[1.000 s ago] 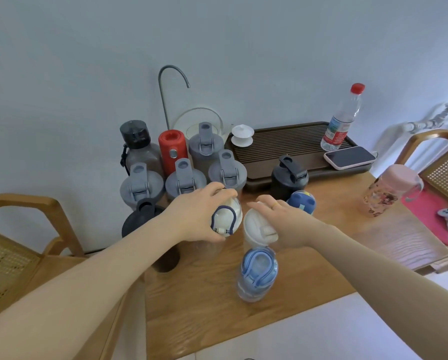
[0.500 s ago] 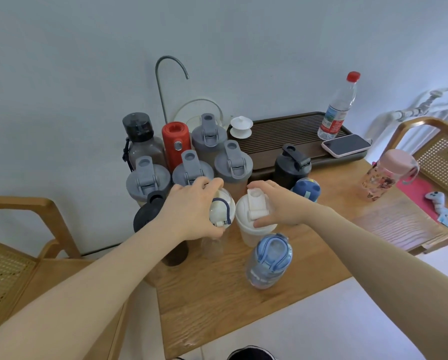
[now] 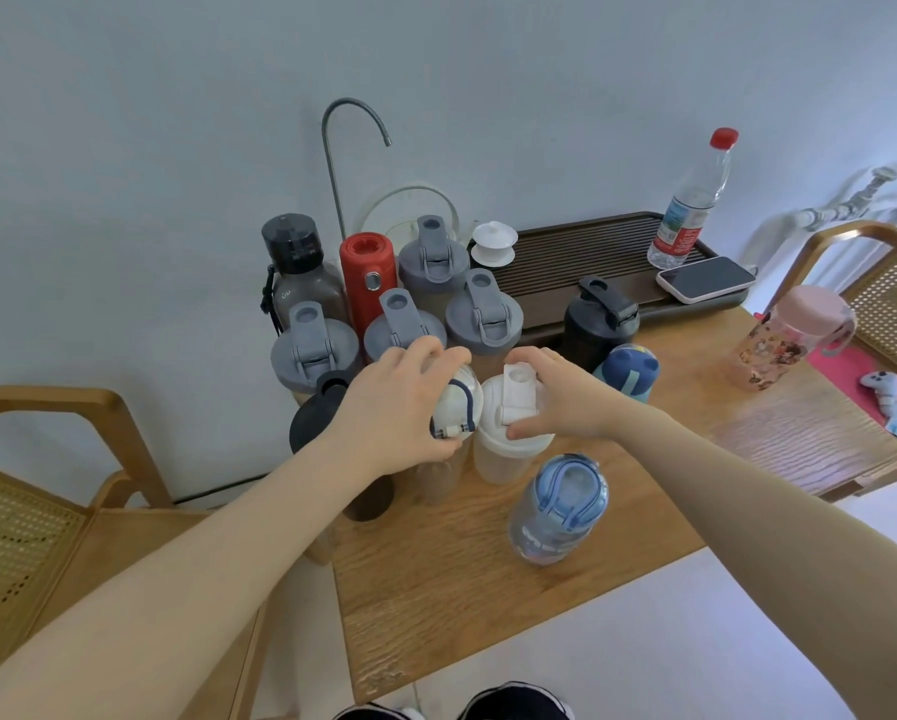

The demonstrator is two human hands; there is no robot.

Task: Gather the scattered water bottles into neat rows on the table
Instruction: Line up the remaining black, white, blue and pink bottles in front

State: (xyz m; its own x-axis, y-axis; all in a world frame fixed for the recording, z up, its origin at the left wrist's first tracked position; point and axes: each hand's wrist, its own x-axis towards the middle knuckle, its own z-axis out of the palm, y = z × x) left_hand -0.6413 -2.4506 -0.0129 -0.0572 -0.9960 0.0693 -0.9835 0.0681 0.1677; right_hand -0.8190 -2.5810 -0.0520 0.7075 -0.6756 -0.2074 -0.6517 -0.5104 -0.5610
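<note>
My left hand (image 3: pixel 394 407) wraps its fingers around the clear bottle (image 3: pixel 454 407) by its lid; my right hand (image 3: pixel 566 402) grips the white shaker (image 3: pixel 509 433). Both stand touching, mid-bench (image 3: pixel 462 589), before the grey-lidded rows (image 3: pixel 483 319).

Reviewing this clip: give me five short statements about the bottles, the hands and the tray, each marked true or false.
1. The left hand grips the lid of a clear bottle with a navy loop. True.
2. The right hand holds the pink bottle. False: it rests on the white shaker.
3. The phone lies on the dark tray. True.
4. The red bottle lies on its side. False: it stands upright.
5. The blue-handled bottle stands nearest the table's front edge. True.
</note>
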